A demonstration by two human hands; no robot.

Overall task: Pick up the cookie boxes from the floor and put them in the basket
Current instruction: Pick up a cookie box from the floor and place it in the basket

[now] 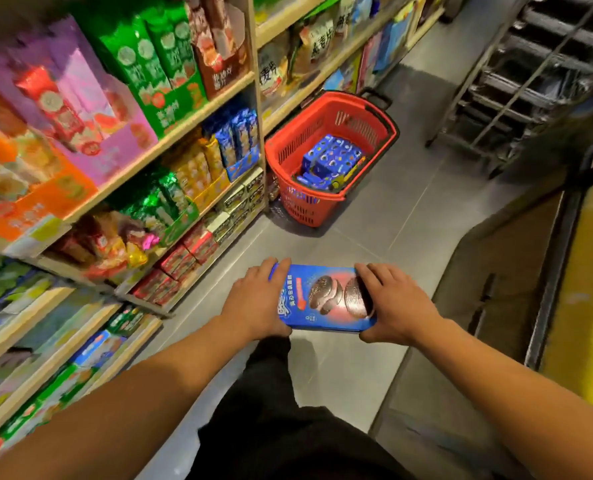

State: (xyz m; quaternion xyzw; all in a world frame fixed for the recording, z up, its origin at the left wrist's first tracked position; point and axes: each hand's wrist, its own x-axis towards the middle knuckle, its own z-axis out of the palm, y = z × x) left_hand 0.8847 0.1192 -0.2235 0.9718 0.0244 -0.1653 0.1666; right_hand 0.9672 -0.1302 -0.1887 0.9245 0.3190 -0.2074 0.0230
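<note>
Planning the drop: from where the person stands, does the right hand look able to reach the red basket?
Probably not yet. The right hand grips the cookie box well short of the red basket; bare floor lies between, nothing blocking.

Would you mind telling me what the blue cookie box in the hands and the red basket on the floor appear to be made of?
The blue cookie box, held between the left hand and right hand, looks like glossy printed cardboard: sharp flat edges and a slight sheen. The red basket appears to be moulded plastic, judging by its uniform colour and slotted walls; its black rim trim looks plastic too, though I cannot be sure.
</note>
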